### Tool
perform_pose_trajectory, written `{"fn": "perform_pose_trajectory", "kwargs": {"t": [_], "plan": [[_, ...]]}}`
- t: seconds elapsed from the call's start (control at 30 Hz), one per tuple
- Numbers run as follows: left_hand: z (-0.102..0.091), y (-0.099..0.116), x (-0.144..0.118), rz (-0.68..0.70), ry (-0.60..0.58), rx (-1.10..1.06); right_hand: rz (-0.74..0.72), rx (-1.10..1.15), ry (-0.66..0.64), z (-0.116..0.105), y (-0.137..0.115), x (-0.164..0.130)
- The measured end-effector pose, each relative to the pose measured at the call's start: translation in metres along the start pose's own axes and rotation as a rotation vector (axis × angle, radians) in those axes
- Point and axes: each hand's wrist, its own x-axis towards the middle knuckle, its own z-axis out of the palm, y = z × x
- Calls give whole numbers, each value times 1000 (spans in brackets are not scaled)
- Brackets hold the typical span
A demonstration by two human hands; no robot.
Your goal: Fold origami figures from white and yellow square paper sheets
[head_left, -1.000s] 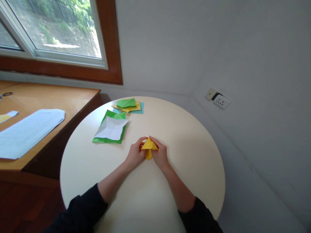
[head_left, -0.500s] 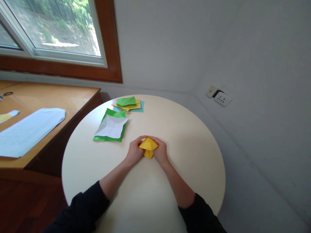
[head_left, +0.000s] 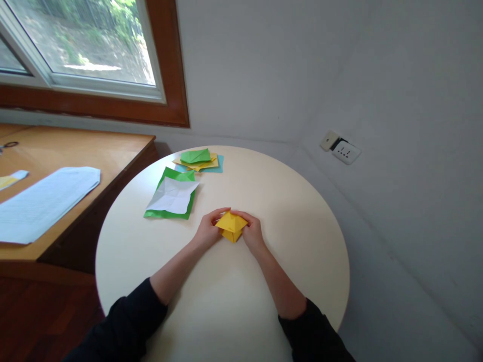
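Between my two hands is a folded yellow origami paper (head_left: 231,226), with a peaked upper part and a pointed lower part toward me. My left hand (head_left: 209,227) is closed on its left side, fingers curled behind it. On the opposite side my right hand (head_left: 253,232) grips the right corner, its fingers reaching along the far edge. Parts of the fingers are hidden behind the paper. Both hands are over the middle of the round white table (head_left: 234,301).
A white creased sheet (head_left: 173,196) lies on a green sheet (head_left: 151,214) at the table's left. Behind them is a pile of coloured papers topped by a green folded piece (head_left: 195,156). A wooden desk (head_left: 121,151) at left bears papers (head_left: 56,201) and scissors (head_left: 9,145).
The yellow paper's lower part has spread wider under the upper part. My hands have moved slightly apart and a little farther from me.
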Motion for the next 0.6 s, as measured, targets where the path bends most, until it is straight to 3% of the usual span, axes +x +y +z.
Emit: {"fn": "perform_pose_trajectory", "kwargs": {"t": [0.13, 0.43, 0.6], "plan": [[2, 5, -2, -54, -90, -104, 26, -1, 38, 0, -1, 0], [-2, 14, -6, -302, -213, -664, 2, 40, 133, 2, -7, -1], [-4, 12, -5, -423, -226, -701, -23, -12, 111, 1, -7, -2]]}}
